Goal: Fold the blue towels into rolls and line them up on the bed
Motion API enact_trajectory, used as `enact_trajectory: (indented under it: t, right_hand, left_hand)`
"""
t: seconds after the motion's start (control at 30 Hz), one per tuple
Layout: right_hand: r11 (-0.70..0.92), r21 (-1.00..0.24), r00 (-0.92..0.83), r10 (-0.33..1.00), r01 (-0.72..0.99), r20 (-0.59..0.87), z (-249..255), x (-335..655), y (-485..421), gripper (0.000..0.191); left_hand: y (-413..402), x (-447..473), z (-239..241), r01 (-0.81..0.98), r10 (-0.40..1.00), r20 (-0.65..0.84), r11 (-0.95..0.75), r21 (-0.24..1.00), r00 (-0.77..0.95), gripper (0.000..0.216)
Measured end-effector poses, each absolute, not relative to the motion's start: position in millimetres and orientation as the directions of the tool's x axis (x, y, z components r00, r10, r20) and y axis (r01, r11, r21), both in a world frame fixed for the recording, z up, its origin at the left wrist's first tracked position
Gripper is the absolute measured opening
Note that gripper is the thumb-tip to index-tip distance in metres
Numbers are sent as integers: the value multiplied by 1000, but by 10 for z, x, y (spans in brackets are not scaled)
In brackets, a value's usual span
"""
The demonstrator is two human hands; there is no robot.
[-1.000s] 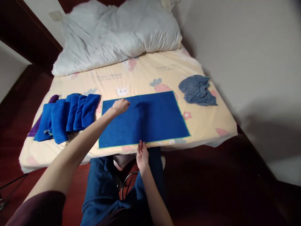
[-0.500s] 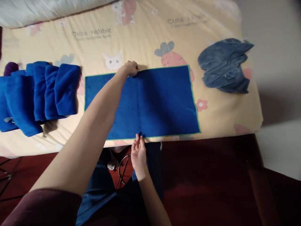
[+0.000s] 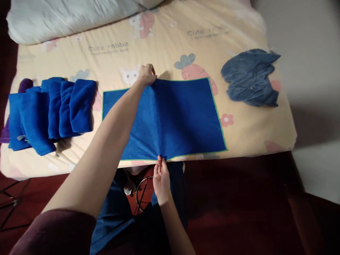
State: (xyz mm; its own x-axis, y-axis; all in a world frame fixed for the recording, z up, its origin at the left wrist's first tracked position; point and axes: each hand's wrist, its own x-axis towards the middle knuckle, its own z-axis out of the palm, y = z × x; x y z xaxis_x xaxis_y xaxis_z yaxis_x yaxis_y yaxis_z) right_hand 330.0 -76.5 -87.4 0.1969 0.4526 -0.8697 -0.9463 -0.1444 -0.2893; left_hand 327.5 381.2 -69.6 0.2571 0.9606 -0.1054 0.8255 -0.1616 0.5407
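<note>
A blue towel [image 3: 183, 117] with a green edge lies spread on the bed [image 3: 159, 42]. My left hand [image 3: 146, 74] is closed in a pinch on the middle of its far edge. At the near edge, my right hand [image 3: 160, 173] pinches the middle of the towel with its fingers pressed together. Between the two hands the cloth rises in a low ridge. A row of several folded blue towels [image 3: 50, 111] lies to the left of it.
A crumpled grey-blue cloth [image 3: 249, 78] lies at the right of the bed. A white pillow [image 3: 66, 14] is at the far left. A purple cloth [image 3: 25, 85] peeks out behind the folded row. The bed's near edge drops to a dark red floor [image 3: 239, 205].
My left hand has moved from the towel's left part to the middle of its far edge and pinched it. Both hands now lift the middle line slightly. The view moved closer.
</note>
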Motion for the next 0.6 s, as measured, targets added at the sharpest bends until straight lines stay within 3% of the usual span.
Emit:
enact_trajectory:
  t: [0.2, 0.4, 0.5, 0.6]
  right_hand:
    - [-146, -363, 241, 520, -920, -820, -902, 3290, -810, 29]
    - [-233, -568, 382, 537, -790, -752, -799, 3375, -1033, 27]
    - [-193, -709, 531, 537, -679, -655, -613, 3556, -1140, 35]
    - [-168, -873, 693, 547, -458, -469, -380, 3818, -1213, 39]
  left_hand:
    - [3631, 3219, -547, 773, 978, -86, -95, 627, 190, 22]
    - [3363, 3106, 16, 685, 984, -109, -19, 728, 143, 24]
    - [3195, 2923, 430, 609, 990, -57, -34, 792, 130, 20]
    - [2975, 2631, 913, 505, 993, -11, -51, 862, 120, 20]
